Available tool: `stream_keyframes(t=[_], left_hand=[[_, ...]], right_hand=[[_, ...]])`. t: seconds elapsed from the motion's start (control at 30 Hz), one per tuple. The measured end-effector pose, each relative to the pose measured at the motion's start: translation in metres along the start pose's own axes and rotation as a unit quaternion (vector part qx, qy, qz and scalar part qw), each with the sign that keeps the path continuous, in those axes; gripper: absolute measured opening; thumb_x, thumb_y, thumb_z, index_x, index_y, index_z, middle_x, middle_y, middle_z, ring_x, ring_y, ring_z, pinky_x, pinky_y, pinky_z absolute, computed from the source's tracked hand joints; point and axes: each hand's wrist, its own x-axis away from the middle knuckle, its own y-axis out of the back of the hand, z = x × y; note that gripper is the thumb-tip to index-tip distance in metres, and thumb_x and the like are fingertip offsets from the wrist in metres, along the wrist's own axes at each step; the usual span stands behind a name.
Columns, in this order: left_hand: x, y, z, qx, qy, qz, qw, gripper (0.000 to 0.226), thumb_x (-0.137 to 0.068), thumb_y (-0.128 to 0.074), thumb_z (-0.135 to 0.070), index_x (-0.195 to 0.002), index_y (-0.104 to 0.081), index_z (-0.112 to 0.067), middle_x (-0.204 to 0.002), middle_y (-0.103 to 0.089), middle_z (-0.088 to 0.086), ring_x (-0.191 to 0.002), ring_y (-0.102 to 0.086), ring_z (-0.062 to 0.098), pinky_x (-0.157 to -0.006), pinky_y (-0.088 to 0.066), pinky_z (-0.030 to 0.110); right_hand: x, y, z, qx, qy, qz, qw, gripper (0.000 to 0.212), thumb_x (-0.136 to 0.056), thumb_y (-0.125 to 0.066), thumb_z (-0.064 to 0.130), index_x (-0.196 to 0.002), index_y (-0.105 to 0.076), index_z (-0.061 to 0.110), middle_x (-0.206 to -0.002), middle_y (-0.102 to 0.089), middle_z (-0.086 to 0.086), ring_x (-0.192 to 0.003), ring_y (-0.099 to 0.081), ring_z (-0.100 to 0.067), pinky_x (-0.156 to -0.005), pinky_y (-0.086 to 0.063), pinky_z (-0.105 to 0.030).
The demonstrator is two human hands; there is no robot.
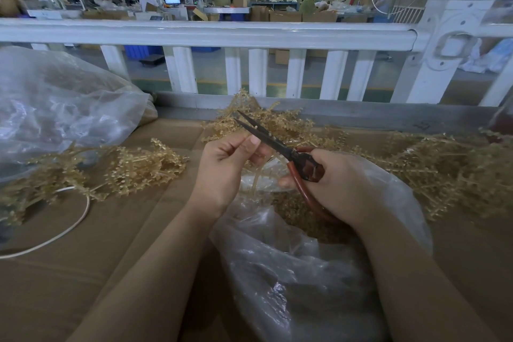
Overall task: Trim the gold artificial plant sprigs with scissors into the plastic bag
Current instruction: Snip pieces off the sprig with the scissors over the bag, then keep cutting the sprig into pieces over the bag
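My left hand (222, 172) pinches a thin gold plastic sprig (245, 134), pointing to 1 o'clock; right hand (341, 189) grips red-handled dark scissors (277, 144), blades parted around it, above clear plastic bag (291, 272).

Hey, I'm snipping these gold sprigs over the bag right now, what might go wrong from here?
1. The left hand pinches the sprig right beside the open blades of the scissors, so a thumb or fingertip could get nicked.
2. The plastic bag sits below and nearer you than the blade tips, so cut pieces may land on the cardboard instead.
3. The right hand rests against the bag's film, which could snag in the handles.
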Motion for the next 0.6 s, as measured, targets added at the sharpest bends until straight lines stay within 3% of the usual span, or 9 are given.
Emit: stream_keyframes(t=[0.37, 0.5, 0.6], left_hand=[[-0.0012, 0.0029, 0.0008, -0.053, -0.016, 0.027, 0.998, 0.022, -0.098, -0.056, -0.009, -0.085, -0.072, -0.002, -0.08, -0.067, 0.022, -0.071, -0.058, 0.035, -0.07, -0.05, 0.044], [-0.0014, 0.0031, -0.0002, -0.056, -0.017, 0.025, 0.998, 0.022, -0.098, -0.056, -0.007, -0.084, -0.072, -0.007, -0.079, -0.068, 0.018, -0.071, -0.059, 0.027, -0.07, -0.051, 0.041], [-0.0014, 0.0017, -0.0011, -0.045, -0.009, 0.027, 0.999, 0.022, -0.098, -0.055, -0.004, -0.086, -0.072, -0.009, -0.082, -0.07, 0.012, -0.072, -0.061, 0.018, -0.069, -0.052, 0.029]], right_hand=[[0.001, 0.0024, 0.001, 0.005, 0.003, -0.008, 1.0, 0.081, -0.046, -0.04, 0.108, -0.074, -0.06, 0.034, -0.075, -0.064, 0.024, -0.066, -0.06, 0.001, -0.057, -0.05, -0.026], [0.0013, 0.0029, 0.0016, 0.004, 0.012, -0.023, 1.0, 0.08, -0.049, -0.04, 0.108, -0.078, -0.063, 0.037, -0.071, -0.066, 0.02, -0.063, -0.06, 0.0, -0.06, -0.055, -0.029], [0.0018, 0.0038, 0.0012, -0.004, 0.015, -0.023, 1.0, 0.077, -0.052, -0.043, 0.106, -0.08, -0.065, 0.038, -0.07, -0.067, 0.018, -0.063, -0.062, -0.001, -0.062, -0.057, -0.033]])
